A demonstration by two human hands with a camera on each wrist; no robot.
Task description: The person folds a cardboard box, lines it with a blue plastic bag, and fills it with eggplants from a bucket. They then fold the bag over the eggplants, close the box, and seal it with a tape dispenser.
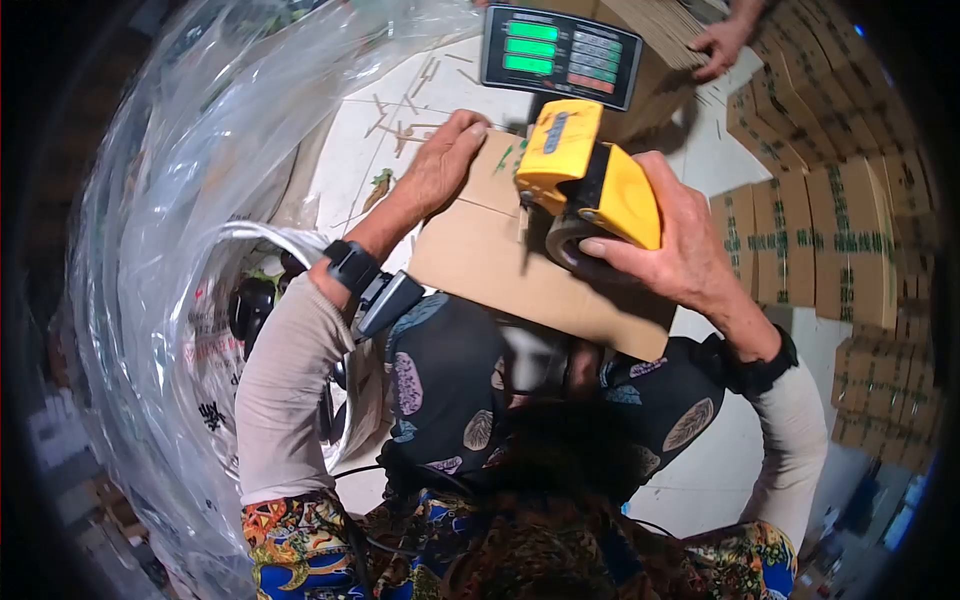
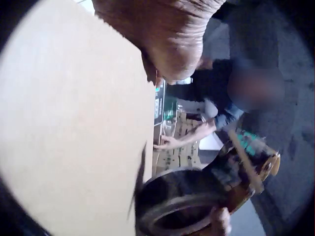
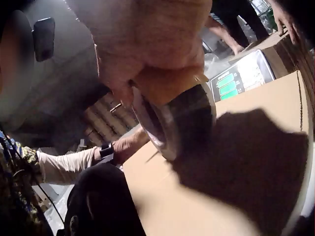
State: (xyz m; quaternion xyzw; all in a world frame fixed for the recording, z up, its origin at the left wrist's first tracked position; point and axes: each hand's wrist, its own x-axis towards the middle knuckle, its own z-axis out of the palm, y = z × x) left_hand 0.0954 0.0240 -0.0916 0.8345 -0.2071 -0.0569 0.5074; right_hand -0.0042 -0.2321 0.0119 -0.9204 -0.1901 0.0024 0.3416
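A tape dispenser [image 1: 625, 190], yellow with a roll of tape [image 3: 192, 120] on it, is gripped in my right hand [image 1: 680, 240]. It is over a brown cardboard box [image 1: 500, 265] in front of my knees, and its shadow falls on the cardboard in the right wrist view. My left hand [image 1: 445, 165] holds the far left edge of the box, its fingers bent at the corner. Green print shows near that corner. In the left wrist view the box's plain face [image 2: 74, 123] fills the left side, and the fingers of the left hand are partly hidden.
A scale display [image 1: 560, 55] with green readouts stands just beyond the box. Another person's hand [image 1: 725, 45] touches stacked cardboard at the back. Packed cartons [image 1: 840, 235] line the right. Clear plastic sheeting [image 1: 150, 270] and a white sack [image 1: 215, 350] lie left; wooden sticks [image 1: 400, 130] litter the floor.
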